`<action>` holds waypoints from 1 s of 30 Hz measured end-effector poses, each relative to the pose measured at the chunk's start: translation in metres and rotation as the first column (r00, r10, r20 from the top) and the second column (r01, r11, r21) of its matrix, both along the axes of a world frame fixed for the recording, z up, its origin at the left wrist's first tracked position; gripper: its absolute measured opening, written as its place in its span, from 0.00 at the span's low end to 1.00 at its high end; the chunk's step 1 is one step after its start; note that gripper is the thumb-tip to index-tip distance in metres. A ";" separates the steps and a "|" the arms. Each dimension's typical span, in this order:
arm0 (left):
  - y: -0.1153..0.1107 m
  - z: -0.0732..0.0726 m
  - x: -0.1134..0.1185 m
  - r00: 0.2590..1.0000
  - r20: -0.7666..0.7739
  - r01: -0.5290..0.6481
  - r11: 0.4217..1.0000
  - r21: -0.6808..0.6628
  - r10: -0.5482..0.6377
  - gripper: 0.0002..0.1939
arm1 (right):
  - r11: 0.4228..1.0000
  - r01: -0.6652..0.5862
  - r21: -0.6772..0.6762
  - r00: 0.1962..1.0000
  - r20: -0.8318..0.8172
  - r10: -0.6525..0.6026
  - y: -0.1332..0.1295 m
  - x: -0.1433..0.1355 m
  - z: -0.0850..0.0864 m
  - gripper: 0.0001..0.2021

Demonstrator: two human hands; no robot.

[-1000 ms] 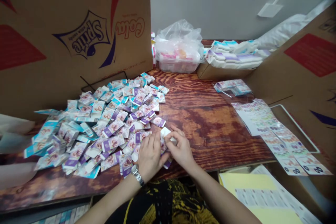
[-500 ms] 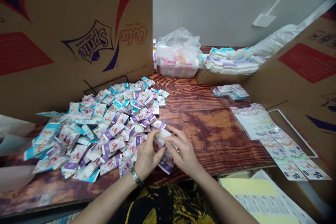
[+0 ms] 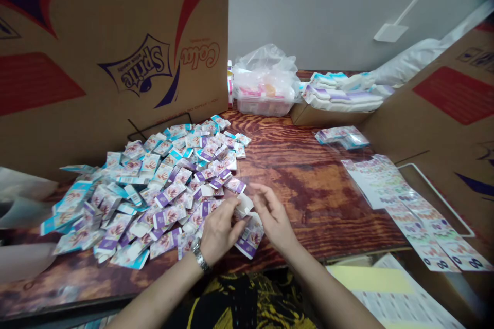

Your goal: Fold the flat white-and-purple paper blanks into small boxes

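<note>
Near the table's front edge, my left hand (image 3: 219, 226) has its thumb and fingers closed on a small white and purple box (image 3: 244, 205) with a raised white flap. My right hand (image 3: 273, 218) is beside that box on the right, its fingers spread; the thumb side is near the flap. Under and between the hands lies another purple and white printed box (image 3: 251, 236). A large pile of small boxes (image 3: 170, 193), purple and blue on white, spreads to the left of my hands.
A big cardboard carton (image 3: 116, 51) stands behind the pile, another (image 3: 436, 113) at the right. At the back are a bagged plastic tub (image 3: 265, 97) and a tray of packets (image 3: 328, 115). Printed sheets (image 3: 417, 216) lie on the right of the wooden table (image 3: 301, 180).
The fingers of my right hand have moved off the white flap and opened a little. More of the purple box beneath shows. The whole view has shifted slightly.
</note>
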State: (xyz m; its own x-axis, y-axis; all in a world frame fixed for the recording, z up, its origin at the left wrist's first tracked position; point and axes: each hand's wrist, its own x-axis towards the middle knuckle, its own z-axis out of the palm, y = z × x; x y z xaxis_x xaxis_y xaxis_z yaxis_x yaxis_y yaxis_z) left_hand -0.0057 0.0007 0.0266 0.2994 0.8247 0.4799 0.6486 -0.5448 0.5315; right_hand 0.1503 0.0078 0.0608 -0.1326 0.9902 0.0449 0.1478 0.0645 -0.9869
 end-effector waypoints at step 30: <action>0.032 0.027 -0.029 0.938 -0.312 -0.105 0.981 0.166 0.153 0.36 | 0.970 -0.241 0.017 0.641 0.754 0.146 -0.013 0.052 -0.039 0.18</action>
